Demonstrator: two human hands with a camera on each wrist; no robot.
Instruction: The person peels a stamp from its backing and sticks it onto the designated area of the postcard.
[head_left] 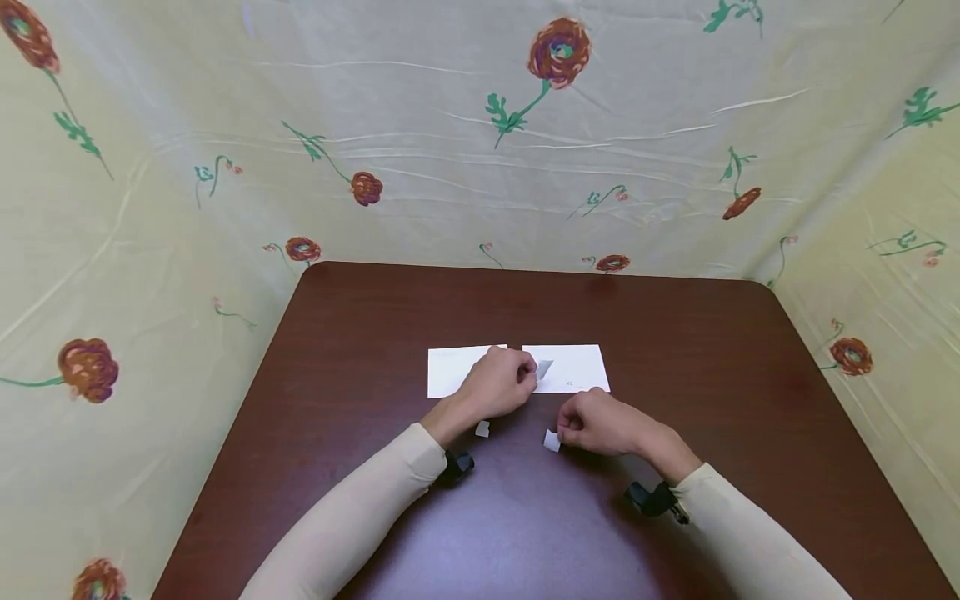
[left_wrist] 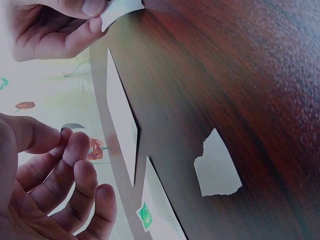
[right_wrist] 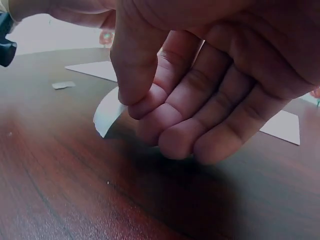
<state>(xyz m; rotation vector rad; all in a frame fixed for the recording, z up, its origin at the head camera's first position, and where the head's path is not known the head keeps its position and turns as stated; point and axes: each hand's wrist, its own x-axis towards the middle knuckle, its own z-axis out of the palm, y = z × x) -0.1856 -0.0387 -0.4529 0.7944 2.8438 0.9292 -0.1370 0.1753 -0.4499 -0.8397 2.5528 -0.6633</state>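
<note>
In the head view my left hand [head_left: 501, 383] is raised over the inner ends of two white envelope-like rectangles, the left one [head_left: 450, 372] and the right one [head_left: 573, 362]. Its thumb and index finger pinch a small thin piece [left_wrist: 73, 126], seen nearly edge-on in the left wrist view. My right hand [head_left: 603, 422], nearer the front, pinches a small white paper scrap [right_wrist: 107, 114] by its edge, just above the table. Between my arms lies a torn paper piece [left_wrist: 217, 167]. A green stamp [left_wrist: 145, 217] sits at a corner of the nearer rectangle.
The brown table [head_left: 360, 308] has rounded far corners. A flower-patterned cloth [head_left: 420, 125] hangs behind it and along both sides. Dark wrist cameras [head_left: 652, 500] are strapped beneath both wrists.
</note>
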